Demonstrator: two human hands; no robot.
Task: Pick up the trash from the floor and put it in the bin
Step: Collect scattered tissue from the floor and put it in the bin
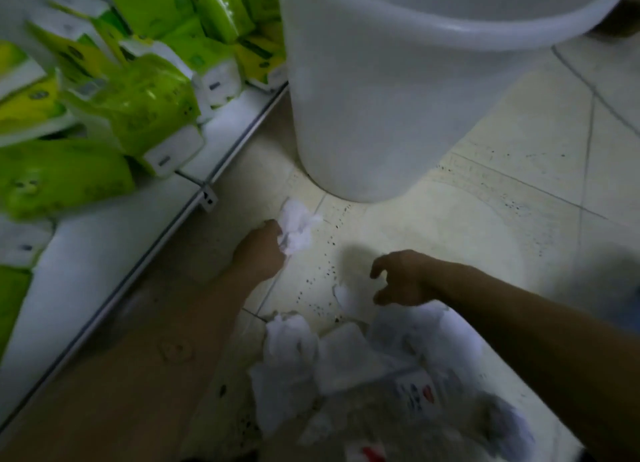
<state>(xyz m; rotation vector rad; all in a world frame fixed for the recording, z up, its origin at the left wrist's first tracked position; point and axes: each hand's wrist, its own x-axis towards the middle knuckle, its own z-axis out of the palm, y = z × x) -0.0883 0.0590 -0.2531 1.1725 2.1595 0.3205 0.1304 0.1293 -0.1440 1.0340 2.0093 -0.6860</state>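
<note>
Crouching low by the look of it, the person has both arms stretched out over the tiled floor (485,191). Far left runs a low shelf (114,253) stacked with green tissue packs (138,105), which have no part in this job. Next along, the left hand (261,250) is clenched around a crumpled white tissue (298,227), just beside the foot of the white bin (374,108); whether the wad is lifted clear of the tiles or touching them I cannot tell. Below and between the arms lies a heap of white paper scraps (291,344) and what may be a clear wrapper with red and blue print (415,392), all blurred. To the right, the right hand (401,278) hovers over that heap with fingers curled but apart, gripping nothing. The inside of the bin is out of sight, so I can't say what has gone in. My guess is that the job is at an early or middle stage: one piece in hand, most of the litter left on the floor.
</note>
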